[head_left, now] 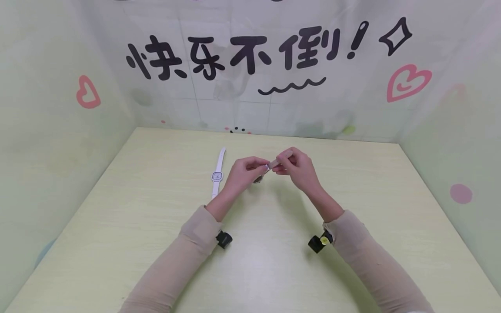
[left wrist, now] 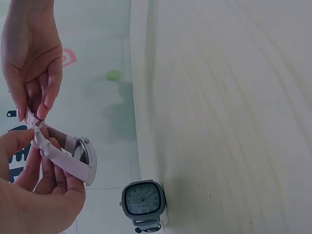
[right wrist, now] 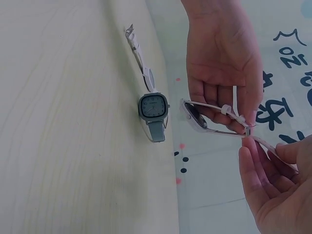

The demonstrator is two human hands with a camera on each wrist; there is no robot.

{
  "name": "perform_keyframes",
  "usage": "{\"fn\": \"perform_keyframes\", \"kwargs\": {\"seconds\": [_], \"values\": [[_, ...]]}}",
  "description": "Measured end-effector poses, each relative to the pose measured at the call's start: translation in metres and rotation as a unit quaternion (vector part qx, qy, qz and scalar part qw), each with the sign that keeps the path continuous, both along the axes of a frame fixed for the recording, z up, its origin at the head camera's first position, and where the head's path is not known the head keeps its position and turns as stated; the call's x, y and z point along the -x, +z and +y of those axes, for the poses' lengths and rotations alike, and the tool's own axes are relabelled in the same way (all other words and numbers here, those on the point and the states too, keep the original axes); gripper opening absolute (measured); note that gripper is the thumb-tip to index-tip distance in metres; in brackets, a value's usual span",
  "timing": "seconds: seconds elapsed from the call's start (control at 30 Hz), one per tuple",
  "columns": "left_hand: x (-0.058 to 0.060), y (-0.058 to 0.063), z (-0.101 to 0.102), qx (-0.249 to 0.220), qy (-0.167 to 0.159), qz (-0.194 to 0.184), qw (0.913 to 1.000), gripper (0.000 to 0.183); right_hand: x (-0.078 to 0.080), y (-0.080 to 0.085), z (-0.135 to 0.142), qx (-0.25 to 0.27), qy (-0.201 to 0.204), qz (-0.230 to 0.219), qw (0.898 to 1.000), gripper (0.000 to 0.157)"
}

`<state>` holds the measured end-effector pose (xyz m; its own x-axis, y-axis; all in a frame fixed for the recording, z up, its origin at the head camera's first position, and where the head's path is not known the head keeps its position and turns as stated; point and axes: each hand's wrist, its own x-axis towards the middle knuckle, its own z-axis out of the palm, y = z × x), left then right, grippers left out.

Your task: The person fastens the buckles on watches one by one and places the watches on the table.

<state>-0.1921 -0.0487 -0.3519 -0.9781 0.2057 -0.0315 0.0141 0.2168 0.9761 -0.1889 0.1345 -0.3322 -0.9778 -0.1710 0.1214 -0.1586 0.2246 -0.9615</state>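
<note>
Both hands work on a watch with a pale strap (left wrist: 68, 164), held up off the table with its band bent into a loop. My left hand (head_left: 243, 174) grips it near the buckle, fingers curled behind the band. My right hand (head_left: 300, 168) pinches the strap's free end between thumb and fingers. At the buckle the strap overlaps the metal, and fingertips of both hands meet there. In the right wrist view the held watch's case (right wrist: 196, 116) hangs at the far end of the loop, its dial turned mostly edge-on.
A white watch (head_left: 217, 176) lies stretched out on the table (head_left: 156, 243), left of the hands. In the right wrist view a grey square-faced watch (right wrist: 152, 107) rests near it, dial showing. The back wall (head_left: 235, 108) carries dark writing and rises beyond the table edge.
</note>
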Motion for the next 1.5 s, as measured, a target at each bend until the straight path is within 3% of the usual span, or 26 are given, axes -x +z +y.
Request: {"fn": "perform_keyframes", "kwargs": {"seconds": [0.97,1.5], "values": [[0.0015,-0.0012,-0.0022,-0.002,0.007,0.005,1.0000,0.021,-0.0026,0.0012,-0.0042,-0.004,0.006,0.006,1.000,0.020],[0.0008,-0.0006,-0.0008,-0.016,0.037,0.011,0.9991,0.016,-0.0042,-0.0003,-0.0059,-0.019,0.012,0.014,1.000,0.019]]}}
